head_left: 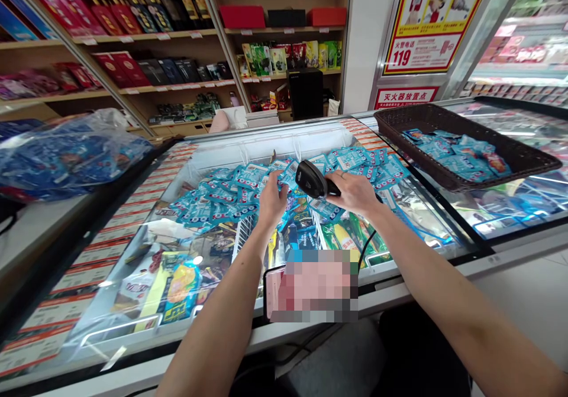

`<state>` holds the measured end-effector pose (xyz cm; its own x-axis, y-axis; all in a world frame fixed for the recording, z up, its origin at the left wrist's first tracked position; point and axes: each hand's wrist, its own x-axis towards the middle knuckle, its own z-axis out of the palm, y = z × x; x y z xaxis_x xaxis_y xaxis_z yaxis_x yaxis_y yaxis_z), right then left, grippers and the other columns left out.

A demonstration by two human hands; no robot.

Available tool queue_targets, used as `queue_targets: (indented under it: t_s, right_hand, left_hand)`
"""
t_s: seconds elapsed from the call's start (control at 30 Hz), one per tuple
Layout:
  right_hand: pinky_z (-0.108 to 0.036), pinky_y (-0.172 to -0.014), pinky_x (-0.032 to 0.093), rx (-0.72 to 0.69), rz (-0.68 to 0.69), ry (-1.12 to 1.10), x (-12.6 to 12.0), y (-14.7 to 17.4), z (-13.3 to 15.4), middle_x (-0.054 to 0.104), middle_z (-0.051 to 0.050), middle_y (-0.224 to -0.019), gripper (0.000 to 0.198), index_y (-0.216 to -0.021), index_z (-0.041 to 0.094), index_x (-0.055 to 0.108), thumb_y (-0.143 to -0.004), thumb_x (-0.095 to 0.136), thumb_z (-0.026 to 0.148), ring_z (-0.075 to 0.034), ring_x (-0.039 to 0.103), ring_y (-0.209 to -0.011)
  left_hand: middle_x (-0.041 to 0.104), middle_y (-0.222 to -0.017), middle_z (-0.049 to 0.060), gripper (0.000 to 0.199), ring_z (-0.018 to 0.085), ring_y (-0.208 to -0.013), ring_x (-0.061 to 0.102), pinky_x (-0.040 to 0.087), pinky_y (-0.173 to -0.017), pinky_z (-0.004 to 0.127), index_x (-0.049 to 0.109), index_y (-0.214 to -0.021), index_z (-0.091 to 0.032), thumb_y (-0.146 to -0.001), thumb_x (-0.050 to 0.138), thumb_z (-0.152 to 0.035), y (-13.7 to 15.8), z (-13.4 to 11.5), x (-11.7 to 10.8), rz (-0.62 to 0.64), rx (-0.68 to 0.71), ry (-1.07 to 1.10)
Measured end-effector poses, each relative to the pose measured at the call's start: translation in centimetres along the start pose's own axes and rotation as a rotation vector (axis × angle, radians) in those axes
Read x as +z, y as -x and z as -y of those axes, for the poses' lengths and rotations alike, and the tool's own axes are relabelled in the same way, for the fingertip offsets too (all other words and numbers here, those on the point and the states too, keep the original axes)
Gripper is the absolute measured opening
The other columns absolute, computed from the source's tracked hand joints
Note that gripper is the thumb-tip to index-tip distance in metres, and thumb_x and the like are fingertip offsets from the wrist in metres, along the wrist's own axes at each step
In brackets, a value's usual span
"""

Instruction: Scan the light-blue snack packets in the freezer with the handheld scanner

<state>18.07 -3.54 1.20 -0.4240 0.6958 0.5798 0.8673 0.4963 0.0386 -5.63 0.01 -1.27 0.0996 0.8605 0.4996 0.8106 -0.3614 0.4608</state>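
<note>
My right hand (355,193) is wrapped around the handle of a black barcode scanner (312,179). Its head hangs over a wide spread of small blue snack packets (217,193), some with barcodes facing up. Close to the scanner's left side, my left hand (271,200) reaches down onto the packets, thumb and forefinger apart. The packets lie on the glass top of a chest freezer (155,237). In front of my arms a phone (273,293) rests at the freezer's near edge, its screen mostly blurred out. The scanner's cable (364,248) runs down from my right hand.
On the right, a brown woven basket (426,166) holds more blue packets. A clear plastic bag (71,154) full of blue packets sits at the left. Frozen goods show beneath the glass. Shelves (151,36) with bottles and boxes stand behind, beside a fire notice (430,30).
</note>
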Motion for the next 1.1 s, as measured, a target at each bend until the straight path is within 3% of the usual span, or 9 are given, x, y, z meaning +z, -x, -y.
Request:
queue_targets:
  t_s: [1.1]
  right_hand:
    - [-0.027, -0.061, 0.033, 0.003, 0.024, 0.037, -0.20, -0.05, 0.15, 0.063, -0.005, -0.095, 0.033, -0.108, 0.019, 0.055, -0.082, 0.053, 0.040, -0.018, 0.059, -0.083]
  left_hand:
    - [0.060, -0.088, 0.006, 0.043, 0.019, -0.075, 0.056, 0.039, -0.064, 0.029, 0.038, -0.127, -0.021, -0.086, 0.040, -0.034, 0.03, -0.09, 0.05, 0.010, -0.001, -0.011]
